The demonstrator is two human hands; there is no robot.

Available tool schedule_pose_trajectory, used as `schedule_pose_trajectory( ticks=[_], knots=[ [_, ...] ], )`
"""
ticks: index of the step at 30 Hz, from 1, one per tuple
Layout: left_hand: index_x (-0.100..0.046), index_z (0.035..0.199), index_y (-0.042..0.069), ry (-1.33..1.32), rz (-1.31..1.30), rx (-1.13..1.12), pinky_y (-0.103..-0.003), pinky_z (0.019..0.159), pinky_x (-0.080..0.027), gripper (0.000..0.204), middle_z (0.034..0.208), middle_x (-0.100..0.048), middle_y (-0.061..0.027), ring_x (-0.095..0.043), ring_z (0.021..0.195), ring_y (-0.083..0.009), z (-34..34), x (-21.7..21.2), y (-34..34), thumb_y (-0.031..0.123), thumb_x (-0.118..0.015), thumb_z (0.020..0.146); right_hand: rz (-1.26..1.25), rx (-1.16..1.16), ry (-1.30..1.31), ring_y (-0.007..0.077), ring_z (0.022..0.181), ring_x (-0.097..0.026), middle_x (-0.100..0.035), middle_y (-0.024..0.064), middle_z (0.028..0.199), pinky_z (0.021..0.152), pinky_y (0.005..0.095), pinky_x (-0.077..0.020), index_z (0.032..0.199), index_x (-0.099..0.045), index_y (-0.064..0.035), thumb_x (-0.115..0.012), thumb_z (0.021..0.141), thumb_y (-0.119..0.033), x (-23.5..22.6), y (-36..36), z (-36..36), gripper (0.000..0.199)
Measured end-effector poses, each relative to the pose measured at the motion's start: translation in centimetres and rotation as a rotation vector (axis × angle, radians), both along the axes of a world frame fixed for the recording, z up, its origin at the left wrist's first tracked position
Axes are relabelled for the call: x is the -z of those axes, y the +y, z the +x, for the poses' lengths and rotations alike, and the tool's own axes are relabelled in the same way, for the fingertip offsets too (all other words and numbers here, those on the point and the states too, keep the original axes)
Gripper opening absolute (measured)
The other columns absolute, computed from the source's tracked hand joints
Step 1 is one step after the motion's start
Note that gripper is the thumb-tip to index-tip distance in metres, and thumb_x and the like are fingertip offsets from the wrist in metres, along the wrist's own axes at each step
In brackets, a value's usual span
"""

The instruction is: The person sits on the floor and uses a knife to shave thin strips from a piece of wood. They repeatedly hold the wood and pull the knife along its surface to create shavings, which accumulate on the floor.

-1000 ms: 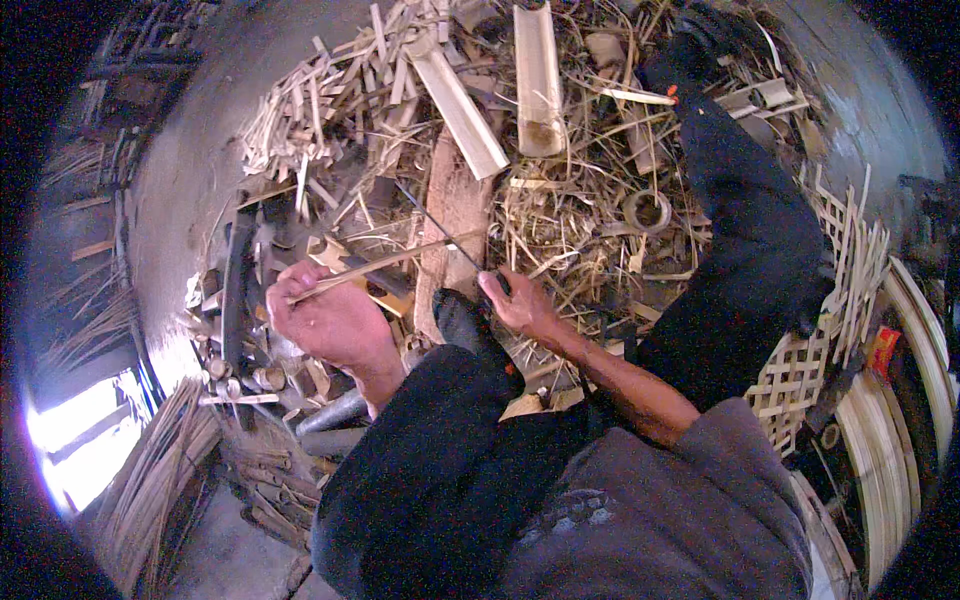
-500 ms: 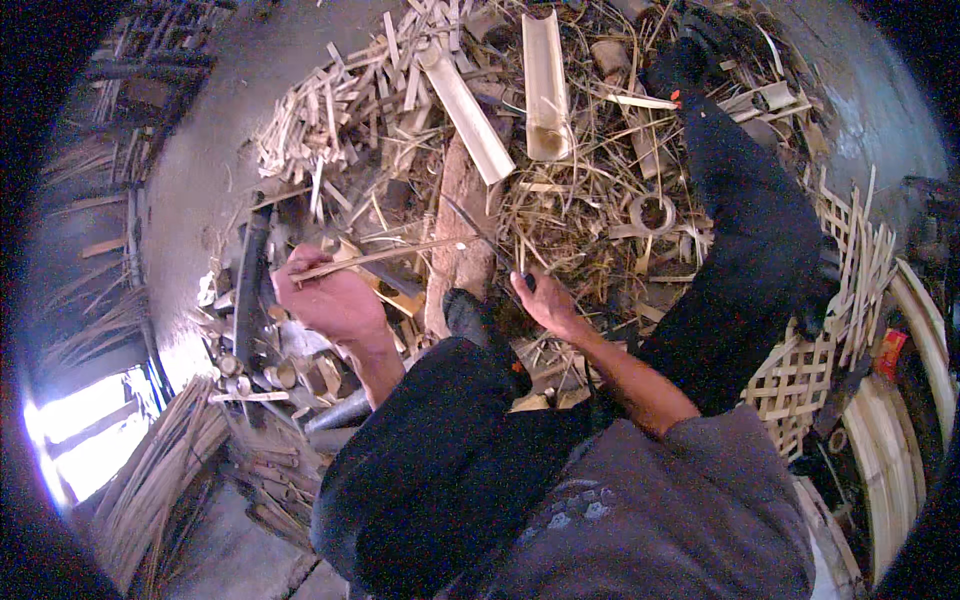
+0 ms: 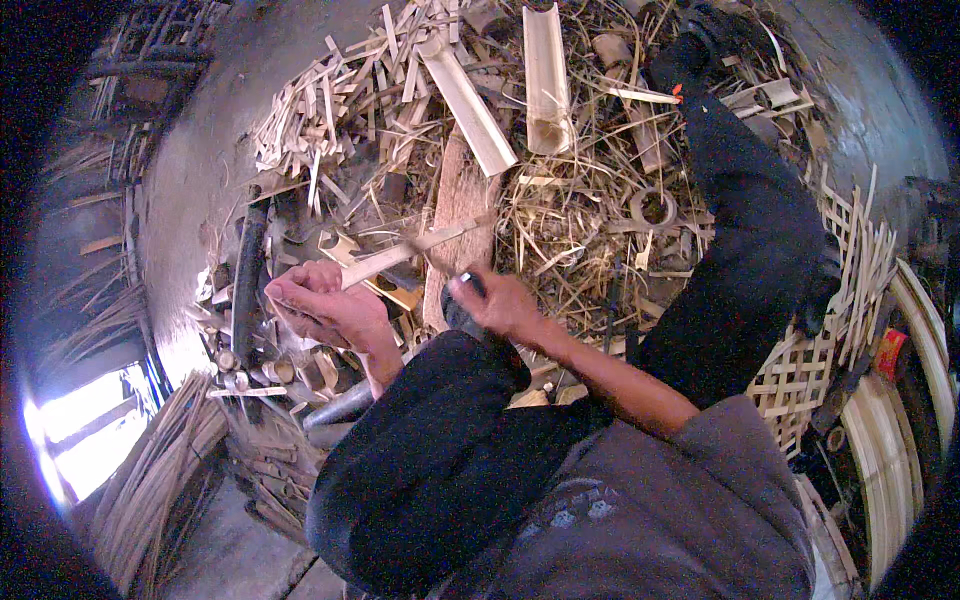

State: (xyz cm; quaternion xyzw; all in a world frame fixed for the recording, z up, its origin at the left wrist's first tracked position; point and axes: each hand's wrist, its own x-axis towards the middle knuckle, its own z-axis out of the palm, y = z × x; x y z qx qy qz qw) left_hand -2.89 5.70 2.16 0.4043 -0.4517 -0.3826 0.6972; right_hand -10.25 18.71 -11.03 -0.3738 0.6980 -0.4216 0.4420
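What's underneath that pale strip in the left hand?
Seen from above, the strip crosses over a brown board. The board's surface directly beneath is covered; the left hand hides the strip's near end.

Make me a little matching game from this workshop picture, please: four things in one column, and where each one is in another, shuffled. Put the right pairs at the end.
Things
1. Pale bamboo strip
2. Knife
3. Heap of short slats
4. Woven lattice

Places
A. Beside the person's dark-trousered right leg
B. In the person's right grip, its blade blurred
C. In the person's left grip
D. Toward the picture's upper left, lying loosely jumbled

Right pairs: 1-C, 2-B, 3-D, 4-A
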Motion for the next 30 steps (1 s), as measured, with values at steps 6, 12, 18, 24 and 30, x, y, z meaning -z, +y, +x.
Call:
schedule_pose_trajectory(
  ticks=[6, 12, 18, 24, 30],
  knots=[
    [-0.03, 0.072, 0.011, -0.244, -0.043, -0.157, -0.023, 0.047, -0.024, 0.04, 0.06, -0.025, 0.0035, -0.025, 0.051, -0.007, -1.2, -1.3, 0.8, 0.039, -0.04, 0.1, 0.015, -0.14, -0.025, 0.0435, 0.079, -0.062, -0.064, 0.0245, 0.079, 0.067, 0.0492, -0.0485, 0.105, -0.058, -0.0043, -0.045, 0.09, -0.056, -2.5, -0.4, -0.3, 0.055],
    [-0.03, 0.073, 0.011, -0.206, -0.06, -0.111, -0.023, 0.046, -0.023, 0.04, 0.06, -0.024, 0.0037, -0.025, 0.051, -0.0068, -2.3, -0.9, 0.5, 0.038, -0.038, 0.101, 0.198, -0.022, 0.051, 0.0434, 0.077, -0.062, -0.063, 0.0244, 0.078, 0.067, 0.0491, -0.0483, 0.103, -0.056, -0.0032, -0.045, 0.092, -0.051, 3.6, -0.6, -3.4, 0.05],
    [-0.031, 0.072, 0.011, -0.224, -0.062, -0.242, -0.024, 0.045, -0.023, 0.038, 0.061, -0.026, 0.003, -0.025, 0.05, -0.0074, -1.9, 0.2, 0.9, 0.035, -0.038, 0.101, -0.075, -0.14, -0.018, 0.0429, 0.082, -0.063, -0.064, 0.0246, 0.085, 0.072, 0.0472, -0.0496, 0.107, -0.058, -0.0078, -0.051, 0.089, -0.051, -2.1, -0.4, -0.3, 0.048],
    [-0.031, 0.072, 0.01, -0.281, -0.078, -0.174, -0.025, 0.045, -0.023, 0.038, 0.059, -0.026, 0.0015, -0.025, 0.05, -0.0087, -2.7, 0.2, 0.8, 0.034, -0.036, 0.102, 0.186, 0.018, -0.176, 0.0395, 0.071, -0.062, -0.061, 0.0224, 0.073, 0.066, 0.0453, -0.0493, 0.107, -0.057, -0.0004, -0.044, 0.092, -0.054, 5.8, 1.3, -2.9, 0.057],
    [-0.034, 0.076, 0.008, -0.253, -0.058, -0.27, -0.024, 0.047, -0.024, 0.036, 0.059, -0.028, 0.0014, -0.028, 0.052, -0.0081, -3.0, 0.2, 0.4, 0.035, -0.036, 0.101, -0.087, -0.029, -0.172, 0.0403, 0.089, -0.064, -0.065, 0.0216, 0.1, 0.08, 0.0454, -0.0505, 0.113, -0.058, -0.0048, -0.05, 0.091, -0.048, 0.2, -0.9, -2.8, 0.049]
  ],
)
